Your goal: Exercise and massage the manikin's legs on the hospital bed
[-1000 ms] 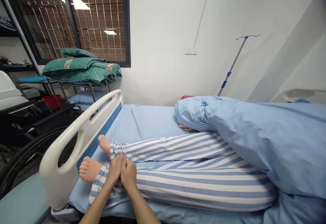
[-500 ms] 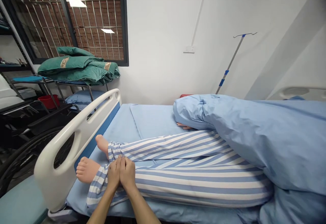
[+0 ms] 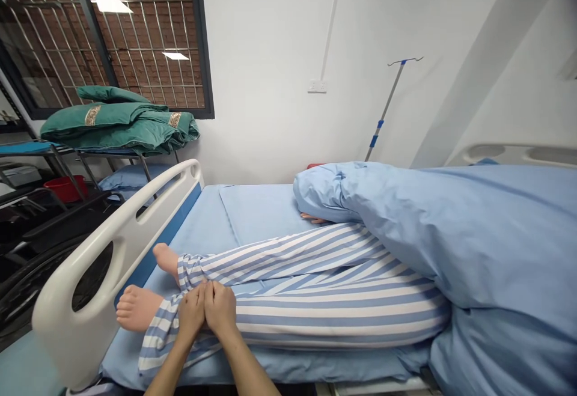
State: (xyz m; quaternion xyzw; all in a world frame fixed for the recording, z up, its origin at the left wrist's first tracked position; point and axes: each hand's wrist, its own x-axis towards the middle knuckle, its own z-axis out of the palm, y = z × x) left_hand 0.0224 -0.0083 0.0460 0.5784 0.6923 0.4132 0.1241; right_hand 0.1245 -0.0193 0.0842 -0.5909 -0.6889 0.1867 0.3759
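Observation:
A manikin's legs in blue-and-white striped trousers (image 3: 315, 318) lie stretched along the bed, with the bare near foot (image 3: 139, 308) and far foot (image 3: 166, 259) toward the footboard. Side by side, my left hand (image 3: 192, 310) and my right hand (image 3: 220, 307) press over the near lower leg, just above the ankle. Both have curled fingers closed on the trouser-covered leg; the fingertips are hidden. A light blue quilt (image 3: 433, 234) is folded back over the upper body, and part of the manikin's hand (image 3: 312, 218) shows from under its edge.
The white footboard (image 3: 67, 282) rises at the left, with a dark wheelchair (image 3: 40, 246) beyond it. Green folded bedding (image 3: 121, 122) is piled on chairs below the window. Behind the bed stands an IV pole (image 3: 385, 110). The blue sheet (image 3: 252, 207) covers the mattress.
The view has turned slightly right, so the scene sits farther left. My hands keep their hold on the near lower leg, and the legs look unmoved on the bed.

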